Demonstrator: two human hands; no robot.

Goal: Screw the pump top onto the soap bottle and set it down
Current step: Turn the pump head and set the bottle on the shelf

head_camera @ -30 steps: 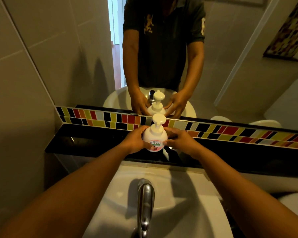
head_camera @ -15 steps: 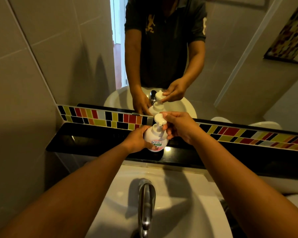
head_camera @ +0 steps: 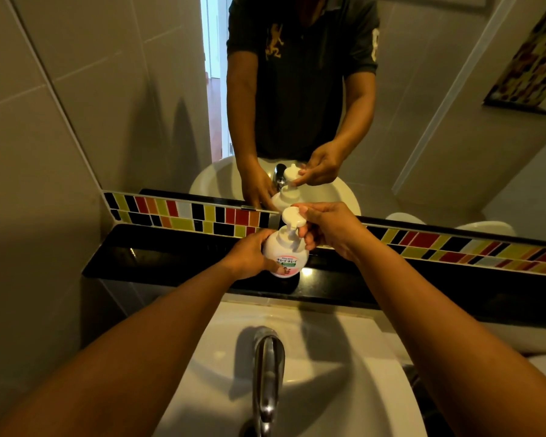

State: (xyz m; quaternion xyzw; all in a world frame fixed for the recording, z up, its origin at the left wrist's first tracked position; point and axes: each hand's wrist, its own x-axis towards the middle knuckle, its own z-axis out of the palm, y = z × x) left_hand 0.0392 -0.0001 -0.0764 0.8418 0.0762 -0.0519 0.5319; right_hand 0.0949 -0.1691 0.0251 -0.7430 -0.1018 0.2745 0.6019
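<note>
A round white soap bottle (head_camera: 286, 255) with a pink label stands on the black ledge (head_camera: 158, 260) behind the sink. My left hand (head_camera: 249, 255) wraps around the bottle's left side. The white pump top (head_camera: 292, 217) sits in the bottle's neck, its flat head facing me. My right hand (head_camera: 331, 230) pinches the pump top from the right, thumb on the head and fingers at the stem. The bottle's right side is partly hidden by those fingers.
A chrome tap (head_camera: 267, 373) rises over the white sink (head_camera: 344, 357) below my arms. A strip of coloured tiles (head_camera: 183, 212) and a mirror (head_camera: 423, 121) back the ledge. Grey tiled wall (head_camera: 29, 184) closes the left side.
My right hand left the bottle's side, rose to the pump top and took hold of it. The left hand kept its hold on the bottle, which stayed on the ledge.
</note>
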